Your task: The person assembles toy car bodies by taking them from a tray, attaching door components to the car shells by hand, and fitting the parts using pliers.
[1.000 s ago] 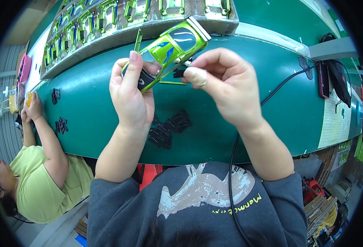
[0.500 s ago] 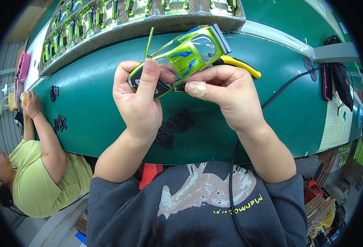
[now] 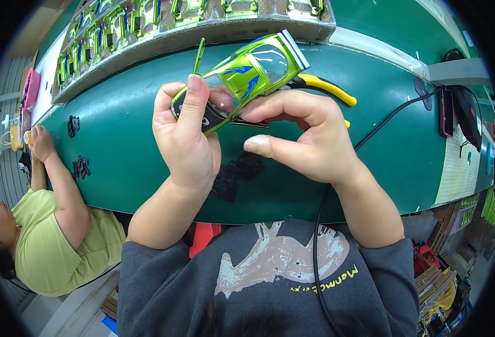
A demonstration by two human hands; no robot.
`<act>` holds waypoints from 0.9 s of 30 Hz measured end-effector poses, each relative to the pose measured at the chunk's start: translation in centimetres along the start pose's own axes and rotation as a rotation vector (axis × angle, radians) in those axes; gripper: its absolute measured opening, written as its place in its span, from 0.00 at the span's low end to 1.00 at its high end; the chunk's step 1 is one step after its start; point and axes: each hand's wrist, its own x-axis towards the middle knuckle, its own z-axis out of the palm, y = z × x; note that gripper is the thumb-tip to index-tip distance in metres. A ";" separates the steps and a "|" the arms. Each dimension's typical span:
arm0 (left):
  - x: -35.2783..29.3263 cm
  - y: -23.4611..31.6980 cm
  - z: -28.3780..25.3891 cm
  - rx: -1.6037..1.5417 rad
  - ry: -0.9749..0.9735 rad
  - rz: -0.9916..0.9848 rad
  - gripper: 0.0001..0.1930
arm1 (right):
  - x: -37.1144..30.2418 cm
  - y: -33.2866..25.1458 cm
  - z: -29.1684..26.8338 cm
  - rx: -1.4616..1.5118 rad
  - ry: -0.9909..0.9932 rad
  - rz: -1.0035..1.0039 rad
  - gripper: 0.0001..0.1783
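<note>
The glossy lime-green toy car body (image 3: 242, 76) sits above the green worktop (image 3: 135, 151), clamped in my left hand (image 3: 188, 140) — the right hand (image 3: 300, 137) has just loosened, fingertips apparently only touching its underside — the small black part looks seated.

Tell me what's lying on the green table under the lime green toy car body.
Under the lime green toy car body, yellow-handled pliers lie on the green table; their head is hidden behind the car and right hand.
</note>
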 end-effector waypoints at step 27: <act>0.5 -0.6 -0.3 0.388 -0.075 0.149 0.14 | 0.6 -1.0 -0.6 -0.534 0.181 -0.494 0.11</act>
